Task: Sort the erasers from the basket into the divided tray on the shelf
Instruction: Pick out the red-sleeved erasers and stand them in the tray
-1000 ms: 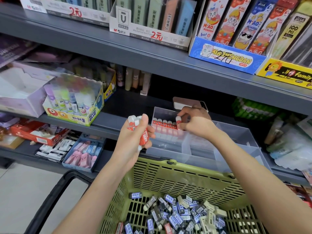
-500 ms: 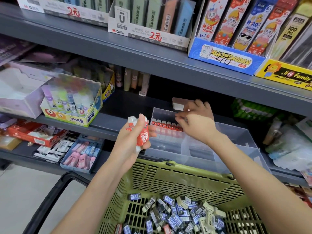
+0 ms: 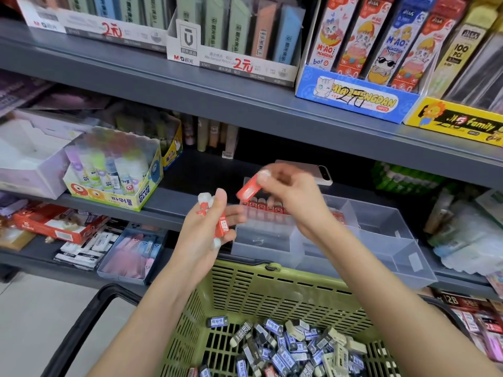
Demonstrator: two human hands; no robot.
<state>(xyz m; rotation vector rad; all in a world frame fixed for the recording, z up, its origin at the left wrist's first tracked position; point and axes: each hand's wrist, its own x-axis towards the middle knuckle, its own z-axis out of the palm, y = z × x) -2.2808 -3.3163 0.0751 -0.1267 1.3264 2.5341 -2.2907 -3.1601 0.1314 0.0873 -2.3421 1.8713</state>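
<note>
One red-sleeved eraser [image 3: 249,189] is pinched by its upper end in the blurred fingertips of the right hand [image 3: 291,200]. It is tilted above the far-left compartment of the clear divided tray [image 3: 381,240] on the shelf [image 3: 177,209]. Five red tops of a standing row of erasers [image 3: 261,205] show in that compartment, and the right wrist hides anything further right. The left hand [image 3: 201,235], just left of the tray, curls round a small bunch of red erasers [image 3: 221,227]: at least two, exact count unclear. Dozens of blue-and-black erasers [image 3: 285,346] lie heaped in the green basket [image 3: 272,292], nearest of all. One phone [image 3: 322,174] lies on the shelf behind the right hand. One glue-stick box [image 3: 119,197] stands well to the left.
</note>
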